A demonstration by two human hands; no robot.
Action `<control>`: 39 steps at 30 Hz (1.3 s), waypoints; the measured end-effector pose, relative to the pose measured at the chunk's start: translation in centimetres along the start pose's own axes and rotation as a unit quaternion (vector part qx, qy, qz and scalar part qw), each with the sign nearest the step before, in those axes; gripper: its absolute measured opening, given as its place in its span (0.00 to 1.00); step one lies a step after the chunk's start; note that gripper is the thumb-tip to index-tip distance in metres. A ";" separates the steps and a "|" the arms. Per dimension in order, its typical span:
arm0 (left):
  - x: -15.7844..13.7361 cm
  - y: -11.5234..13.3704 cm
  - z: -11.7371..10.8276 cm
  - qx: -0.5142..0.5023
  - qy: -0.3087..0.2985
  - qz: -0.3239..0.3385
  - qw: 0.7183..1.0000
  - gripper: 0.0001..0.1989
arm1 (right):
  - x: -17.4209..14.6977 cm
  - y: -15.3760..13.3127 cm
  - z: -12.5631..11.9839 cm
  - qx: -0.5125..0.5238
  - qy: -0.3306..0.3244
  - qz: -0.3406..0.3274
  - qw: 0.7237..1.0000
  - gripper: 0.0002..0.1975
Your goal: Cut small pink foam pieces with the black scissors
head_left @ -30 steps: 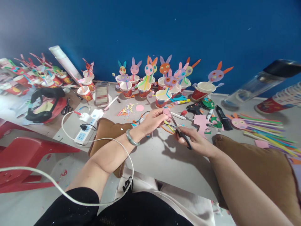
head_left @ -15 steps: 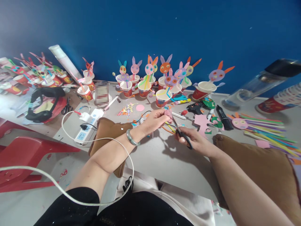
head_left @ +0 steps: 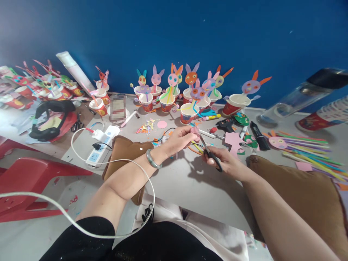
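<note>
My left hand (head_left: 179, 139) pinches a small piece of pink paper (head_left: 195, 131) with a rounded edge, held above the table. In my right hand (head_left: 224, 161) are black-handled scissors (head_left: 217, 162), fingers wrapped round the handles. Their blades point up and to the left and meet the paper's right edge. Whether the blades are parted at the tips is too small to tell. Just right of the scissors lies a cut pink sheet (head_left: 233, 142). A pink paper disc (head_left: 162, 124) rests on the table beyond my left hand, beside several coloured scraps (head_left: 146, 127).
Paper cups with rabbit figures (head_left: 189, 113) stand along the blue wall. A glue gun (head_left: 227, 125), a black marker (head_left: 259, 136) and coloured strips (head_left: 312, 152) lie to the right. Brown cushions (head_left: 299, 192) flank my arms. A white cable (head_left: 148, 174) loops over my left forearm from a power strip (head_left: 103, 145).
Both hands stay almost in place. The pink paper has turned slightly at the scissor blades.
</note>
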State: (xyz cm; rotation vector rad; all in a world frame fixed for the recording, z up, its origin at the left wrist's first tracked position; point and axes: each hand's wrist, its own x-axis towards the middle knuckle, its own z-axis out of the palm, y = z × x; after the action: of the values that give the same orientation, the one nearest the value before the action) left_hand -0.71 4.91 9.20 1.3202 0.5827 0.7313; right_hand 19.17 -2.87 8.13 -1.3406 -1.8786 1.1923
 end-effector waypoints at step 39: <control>0.2 -0.6 -0.4 -0.014 0.011 0.009 1.000 0.13 | 0.0 -0.2 -0.1 -0.010 0.017 0.014 1.000 0.28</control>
State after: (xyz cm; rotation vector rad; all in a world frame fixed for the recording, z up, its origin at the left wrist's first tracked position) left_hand -0.80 5.33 8.57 1.2946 0.5770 0.7684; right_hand 19.13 -2.83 8.36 -1.3945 -1.8581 1.1611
